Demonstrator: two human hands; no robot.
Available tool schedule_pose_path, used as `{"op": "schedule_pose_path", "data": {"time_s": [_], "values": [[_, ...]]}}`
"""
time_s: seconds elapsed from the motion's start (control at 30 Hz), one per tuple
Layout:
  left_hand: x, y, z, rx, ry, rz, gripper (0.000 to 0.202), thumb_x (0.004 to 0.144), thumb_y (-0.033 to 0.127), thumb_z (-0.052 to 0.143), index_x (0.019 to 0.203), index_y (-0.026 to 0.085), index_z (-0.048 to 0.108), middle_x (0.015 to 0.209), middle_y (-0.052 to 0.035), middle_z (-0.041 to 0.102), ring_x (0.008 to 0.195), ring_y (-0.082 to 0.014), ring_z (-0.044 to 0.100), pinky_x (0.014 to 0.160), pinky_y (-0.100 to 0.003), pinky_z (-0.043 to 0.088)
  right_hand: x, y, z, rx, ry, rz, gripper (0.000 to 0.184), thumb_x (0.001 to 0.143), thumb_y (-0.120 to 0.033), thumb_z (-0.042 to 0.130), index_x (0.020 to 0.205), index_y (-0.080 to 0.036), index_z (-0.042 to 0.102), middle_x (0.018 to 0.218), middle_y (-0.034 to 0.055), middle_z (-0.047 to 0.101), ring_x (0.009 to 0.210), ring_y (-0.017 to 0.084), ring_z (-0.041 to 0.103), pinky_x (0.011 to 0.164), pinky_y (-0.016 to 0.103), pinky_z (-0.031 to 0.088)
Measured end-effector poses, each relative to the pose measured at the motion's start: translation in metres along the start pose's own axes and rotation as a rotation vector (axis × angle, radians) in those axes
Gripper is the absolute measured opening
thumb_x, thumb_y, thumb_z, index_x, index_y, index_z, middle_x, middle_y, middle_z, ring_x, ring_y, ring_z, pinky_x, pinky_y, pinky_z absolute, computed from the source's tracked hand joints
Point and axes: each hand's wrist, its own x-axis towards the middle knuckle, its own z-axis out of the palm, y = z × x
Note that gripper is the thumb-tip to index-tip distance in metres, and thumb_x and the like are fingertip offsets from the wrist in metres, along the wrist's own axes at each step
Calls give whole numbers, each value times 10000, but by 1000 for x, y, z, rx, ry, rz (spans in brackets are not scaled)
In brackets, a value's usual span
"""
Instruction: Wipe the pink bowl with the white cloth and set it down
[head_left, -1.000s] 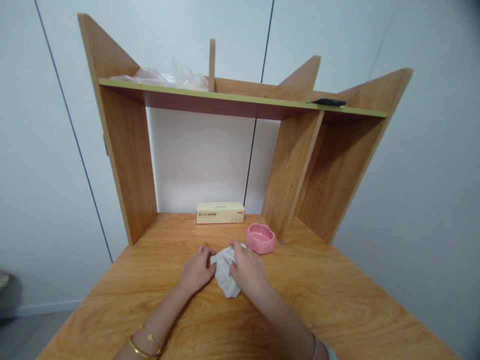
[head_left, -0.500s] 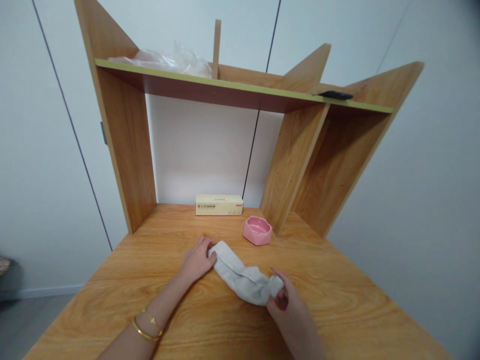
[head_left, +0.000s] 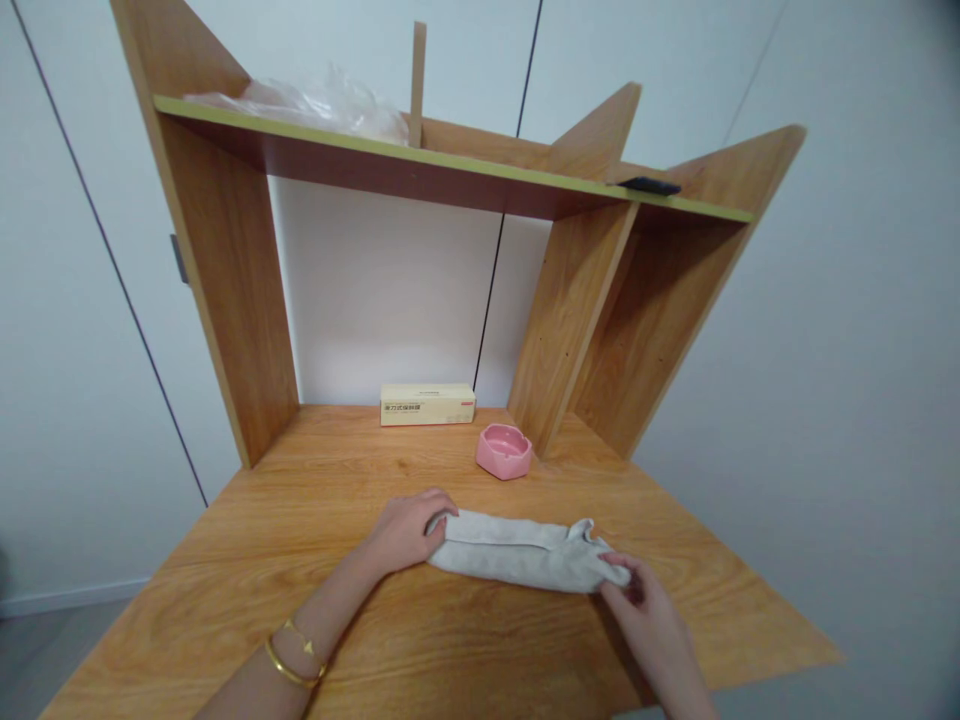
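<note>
A light grey folded cloth (head_left: pixel 510 552) lies lengthwise across the wooden desk in front of me, a seam or fold line running along it. Its left end is pinched between the thumb and fingers of my left hand (head_left: pixel 414 530). My right hand (head_left: pixel 646 610) grips the right end, where the fabric is bunched and a small flap sticks up. Gold bracelets (head_left: pixel 296 655) circle my left wrist. Just behind the cloth sits a pink faceted ashtray (head_left: pixel 504 455), touched by neither hand.
A cream oblong box (head_left: pixel 427 407) with printed lettering stands at the back of the desk (head_left: pixel 315 520). Upright wooden panels (head_left: pixel 574 330) hold a shelf (head_left: pixel 450 165) over it. On that shelf are a clear plastic bag (head_left: pixel 322 108) and a flat black object (head_left: pixel 651 186).
The cloth has gone from slanting and crumpled to stretched out nearly level. My right hand has moved right with its end, and my left hand has come slightly nearer. The view has shifted a little.
</note>
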Motion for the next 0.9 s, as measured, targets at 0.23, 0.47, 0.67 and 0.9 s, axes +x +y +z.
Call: {"op": "schedule_pose_path", "data": {"time_s": [0.23,0.47,0.67,0.9], "values": [[0,2,-2,52,-3,-14,245,774,193,429,950,226,596,1042,-25,603,882,-173,579,719,-262,439,11,9,-22,-181,-25,68,410,709,-564,432,783,-216,635,810,66,677,794,252,603,725,353,429],[1,6,-1,42,20,14,242,812,231,411,967,218,596,1050,-35,586,862,-163,577,715,-261,438,22,-9,-22,-379,62,-260,408,757,-457,436,1044,-216,598,991,81,621,918,257,536,783,382,381],[-2,6,2,62,-7,66,271,779,339,519,1020,223,564,1059,-40,566,927,-185,557,759,-280,439,29,-30,-11,-583,15,-346,248,777,-361,474,925,-258,645,993,60,612,925,265,494,729,374,335],[-2,3,0,46,-2,78,185,784,241,480,940,210,574,993,-35,589,856,-160,566,715,-249,430,24,-19,-23,-446,121,-406,247,795,-329,418,843,-234,642,903,52,618,868,232,507,714,342,330]]}}
